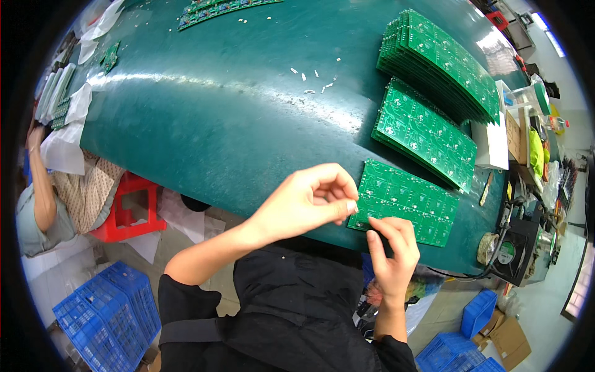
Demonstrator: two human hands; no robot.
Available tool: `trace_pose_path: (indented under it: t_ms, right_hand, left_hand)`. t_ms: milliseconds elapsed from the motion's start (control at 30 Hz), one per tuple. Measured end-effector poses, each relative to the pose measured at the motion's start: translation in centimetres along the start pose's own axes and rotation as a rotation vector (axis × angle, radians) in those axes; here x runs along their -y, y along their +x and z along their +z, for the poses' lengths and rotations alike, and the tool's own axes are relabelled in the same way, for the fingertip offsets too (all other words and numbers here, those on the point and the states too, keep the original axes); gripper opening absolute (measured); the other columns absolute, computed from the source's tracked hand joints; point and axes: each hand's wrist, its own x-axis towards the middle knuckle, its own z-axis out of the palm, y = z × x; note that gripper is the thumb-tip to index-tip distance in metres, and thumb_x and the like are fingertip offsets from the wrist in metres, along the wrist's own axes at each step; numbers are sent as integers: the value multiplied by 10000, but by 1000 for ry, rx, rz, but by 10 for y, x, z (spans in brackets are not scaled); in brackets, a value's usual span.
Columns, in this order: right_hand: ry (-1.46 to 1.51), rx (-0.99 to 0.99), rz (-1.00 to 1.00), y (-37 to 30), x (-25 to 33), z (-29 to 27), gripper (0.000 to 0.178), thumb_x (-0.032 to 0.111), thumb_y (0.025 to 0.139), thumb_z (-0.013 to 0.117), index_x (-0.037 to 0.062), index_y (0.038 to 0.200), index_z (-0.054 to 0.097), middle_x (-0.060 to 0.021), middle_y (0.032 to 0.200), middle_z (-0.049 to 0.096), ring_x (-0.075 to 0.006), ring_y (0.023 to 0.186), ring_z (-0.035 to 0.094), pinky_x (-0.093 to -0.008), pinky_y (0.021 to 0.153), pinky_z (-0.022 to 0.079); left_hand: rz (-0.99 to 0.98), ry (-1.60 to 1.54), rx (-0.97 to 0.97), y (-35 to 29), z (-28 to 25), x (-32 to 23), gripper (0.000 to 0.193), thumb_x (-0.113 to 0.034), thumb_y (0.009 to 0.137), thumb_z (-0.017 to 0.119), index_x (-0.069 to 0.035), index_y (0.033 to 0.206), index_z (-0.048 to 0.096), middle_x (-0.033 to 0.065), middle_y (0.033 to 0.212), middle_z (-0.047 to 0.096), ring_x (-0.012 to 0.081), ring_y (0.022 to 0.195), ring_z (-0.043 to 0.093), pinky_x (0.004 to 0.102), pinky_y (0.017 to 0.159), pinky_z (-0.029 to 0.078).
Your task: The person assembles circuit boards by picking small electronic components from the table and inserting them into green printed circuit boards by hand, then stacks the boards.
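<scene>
A green circuit board panel (409, 201) lies flat near the table's front edge, below my two hands. My left hand (313, 198) hovers at the panel's left end with its fingers curled. Thumb and forefinger meet there in a pinch, and whatever is between them is too small to name. Over the panel's near edge, my right hand (395, 248) is bent inward, thumb and forefinger close together. By its forefinger tip shows a small dark spot; what these fingers hold, if anything, cannot be made out.
Beyond the panel rise a low stack of similar boards (427, 133) and a taller stack (446, 59). Small white bits (310, 92) lie scattered on the green table (229, 130). A black fan-like device (517, 251) stands right. Another person's arm (42, 180) is at far left, beside a red stool (133, 208).
</scene>
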Motion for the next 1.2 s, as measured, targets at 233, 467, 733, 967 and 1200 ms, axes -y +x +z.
trace_pose_path:
  t_ms: [233, 467, 733, 967, 1200]
  right_hand:
    - [189, -107, 36, -3, 8, -12, 167, -9, 780, 772, 16, 926, 695, -105, 875, 633, -231, 829, 620, -328, 723, 502]
    - [278, -159, 163, -11, -5, -18, 139, -15, 784, 759, 15, 882, 665, -100, 864, 631, -226, 819, 607, -324, 742, 482]
    - [-156, -69, -30, -18, -25, -19, 169, 16, 760, 773, 73, 861, 651, -50, 844, 625, -224, 799, 596, -355, 741, 408]
    - [-198, -74, 6, -17, -26, -16, 186, 19, 756, 788, 86, 849, 642, -32, 821, 617, -216, 786, 593, -360, 732, 400]
    - [-191, -62, 37, -15, -22, -13, 175, 23, 762, 784, 90, 835, 640, -33, 812, 619, -213, 781, 595, -358, 732, 402]
  left_hand:
    - [-85, -174, 101, 2, 33, 22, 204, -41, 924, 703, -11, 1071, 566, 71, 948, 675, 111, 833, 666, 252, 775, 559]
    - [169, 403, -52, 13, 30, 6, 105, -60, 977, 605, -2, 1060, 633, 57, 935, 673, 122, 846, 664, 271, 759, 555]
    - [560, 1662, -657, 63, -65, -29, 262, -164, 891, 682, -65, 1131, 647, 128, 1074, 587, 320, 1037, 589, 410, 885, 501]
    - [535, 1630, -527, 70, -71, -25, 92, -112, 901, 648, -78, 980, 616, 90, 973, 578, 293, 982, 596, 392, 831, 513]
    - [593, 1618, -571, 71, -78, -18, 67, -89, 916, 618, -57, 958, 578, 104, 949, 568, 301, 960, 592, 408, 821, 502]
